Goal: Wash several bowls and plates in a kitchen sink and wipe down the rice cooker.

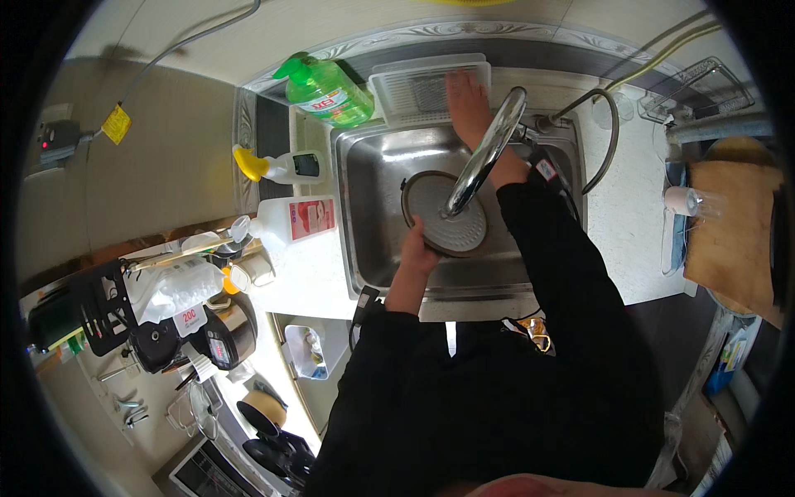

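My left hand (420, 251) grips the near rim of a round grey ridged plate or lid (444, 227), which is tilted inside the stainless steel sink (369, 217). The chrome faucet (490, 146) arches over it, its spout end above the plate's middle. My right hand (469, 105) reaches past the faucet to the back of the sink, with its fingers on a translucent plastic drain tray (404, 93). Those fingers lie extended over the tray's right part. Whether they hold anything under them cannot be seen.
A green pump bottle (329, 96), a yellow-headed spray bottle (292, 166) and a white jug (292, 220) stand left of the sink. At the right are a grey hose (615, 133), a wire rack (699, 93) and a clear cup with a pink part (692, 202). A rice cooker (233, 338) stands lower left.
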Demonstrator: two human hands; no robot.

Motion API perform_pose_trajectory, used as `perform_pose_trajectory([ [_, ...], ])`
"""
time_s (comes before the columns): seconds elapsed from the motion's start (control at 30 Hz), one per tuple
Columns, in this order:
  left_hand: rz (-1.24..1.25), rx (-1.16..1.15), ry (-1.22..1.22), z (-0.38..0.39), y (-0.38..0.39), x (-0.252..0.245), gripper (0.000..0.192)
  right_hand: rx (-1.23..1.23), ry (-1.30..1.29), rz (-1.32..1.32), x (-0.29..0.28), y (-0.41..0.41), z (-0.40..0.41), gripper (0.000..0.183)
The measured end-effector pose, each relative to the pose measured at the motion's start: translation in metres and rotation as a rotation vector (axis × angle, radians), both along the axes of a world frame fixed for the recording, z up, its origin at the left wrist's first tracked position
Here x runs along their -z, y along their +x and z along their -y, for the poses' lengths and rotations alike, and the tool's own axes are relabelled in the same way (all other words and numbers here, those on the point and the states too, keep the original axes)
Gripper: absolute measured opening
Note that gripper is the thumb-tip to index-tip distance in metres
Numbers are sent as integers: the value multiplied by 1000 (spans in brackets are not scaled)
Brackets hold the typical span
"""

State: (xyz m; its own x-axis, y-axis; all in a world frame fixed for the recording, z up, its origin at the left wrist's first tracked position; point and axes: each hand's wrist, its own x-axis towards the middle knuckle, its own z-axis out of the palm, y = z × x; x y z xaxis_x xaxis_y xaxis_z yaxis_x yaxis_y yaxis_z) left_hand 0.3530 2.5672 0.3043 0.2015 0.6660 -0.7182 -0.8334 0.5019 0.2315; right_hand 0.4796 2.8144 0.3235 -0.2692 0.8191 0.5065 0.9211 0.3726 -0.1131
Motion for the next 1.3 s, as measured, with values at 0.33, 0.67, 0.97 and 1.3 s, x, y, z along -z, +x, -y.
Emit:
perform_pose_trajectory([
  [0.33,-142,-77,3,1,-4,-14,55,-248,-590,-447,-18,11,84,19],
  [0.67,-112,-9,116,12,5,-22,52,-331,-665,-204,55,-4,172,43],
  [0.97,-78,-12,138,24,-5,-19,58,-363,-865,-307,1,0,236,41],
  [1.3,-322,-78,152,33,7,-22,57,-184,-547,-268,35,19,236,46],
])
